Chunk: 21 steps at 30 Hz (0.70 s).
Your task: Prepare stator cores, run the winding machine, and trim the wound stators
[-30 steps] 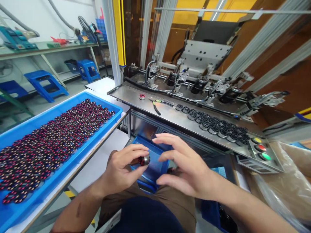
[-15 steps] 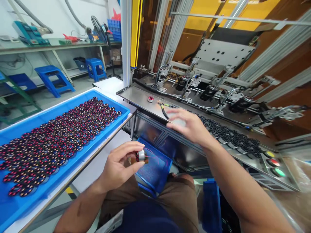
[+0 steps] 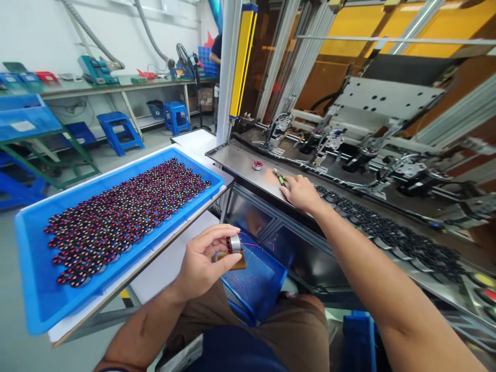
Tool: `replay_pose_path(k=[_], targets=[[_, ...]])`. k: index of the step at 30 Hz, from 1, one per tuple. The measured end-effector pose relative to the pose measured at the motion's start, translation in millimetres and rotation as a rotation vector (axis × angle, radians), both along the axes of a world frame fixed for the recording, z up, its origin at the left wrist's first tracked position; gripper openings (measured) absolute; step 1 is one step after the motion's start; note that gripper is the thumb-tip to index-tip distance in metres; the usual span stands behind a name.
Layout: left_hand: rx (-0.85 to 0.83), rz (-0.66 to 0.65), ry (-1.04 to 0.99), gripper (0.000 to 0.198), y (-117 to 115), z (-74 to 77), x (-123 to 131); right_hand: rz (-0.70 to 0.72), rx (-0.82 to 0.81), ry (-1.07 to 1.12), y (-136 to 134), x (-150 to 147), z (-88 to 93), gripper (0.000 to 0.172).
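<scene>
My left hand pinches a small round motor between thumb and fingers, above my lap. The motor has a silver band and a dark and red face, and thin pinkish wires trail from its right side. My right hand has its fingers closed over the handles of a pair of pliers lying on the steel ledge. Their green and black grips show partly; the rest is under my fingers. Another red and silver motor sits on the ledge left of the pliers.
A blue tray on my left holds many similar motors. Rows of dark round parts line the ledge to the right, before a machine with clamps. Below my hands is a blue bin. A person stands far back.
My right hand has come down from above the ledge onto the pliers and closed on their handles. My left hand keeps the motor. The view has shifted left.
</scene>
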<state>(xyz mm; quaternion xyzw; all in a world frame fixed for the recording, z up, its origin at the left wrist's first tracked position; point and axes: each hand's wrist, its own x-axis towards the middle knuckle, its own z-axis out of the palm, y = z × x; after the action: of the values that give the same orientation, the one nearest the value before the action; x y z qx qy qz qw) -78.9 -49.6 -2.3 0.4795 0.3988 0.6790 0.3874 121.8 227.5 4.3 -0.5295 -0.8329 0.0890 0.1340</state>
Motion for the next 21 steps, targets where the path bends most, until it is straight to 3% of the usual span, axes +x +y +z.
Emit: replay_pose_path(k=[5, 8, 10, 12, 14, 17, 19, 21], targets=[[-0.022, -0.05, -0.059, 0.035, -2, 3.4, 10, -0.009, -0.052, 0.229, 1, 13, 13.7, 0.029], [-0.022, -0.062, -0.069, 0.034, -4, 5.2, 12, -0.003, -0.128, 0.458, -9, 26, 29.5, 0.044], [-0.021, -0.071, -0.067, 0.035, -4, 5.6, 13, 0.014, -0.177, 0.609, -32, 35, 36.2, 0.056], [-0.024, -0.081, -0.063, 0.036, -3, 5.2, 14, 0.059, -0.276, 0.814, -73, 42, 33.9, 0.057], [-0.029, -0.088, -0.062, 0.037, -2, 3.9, 16, 0.155, -0.517, 1.135, -128, 44, 20.5, 0.046], [-0.033, -0.1, -0.067, 0.038, 0, 1.6, 20, 0.231, -0.903, 1.108, -217, 38, -15.0, 0.023], [-0.036, -0.111, -0.075, 0.037, 2, 0.7, 22, 0.14, -1.102, 1.189, -263, 32, -40.0, 0.025], [-0.046, -0.116, -0.079, 0.036, 5, 1.4, 26, 0.088, -1.189, 1.264, -291, 30, -59.0, 0.028]])
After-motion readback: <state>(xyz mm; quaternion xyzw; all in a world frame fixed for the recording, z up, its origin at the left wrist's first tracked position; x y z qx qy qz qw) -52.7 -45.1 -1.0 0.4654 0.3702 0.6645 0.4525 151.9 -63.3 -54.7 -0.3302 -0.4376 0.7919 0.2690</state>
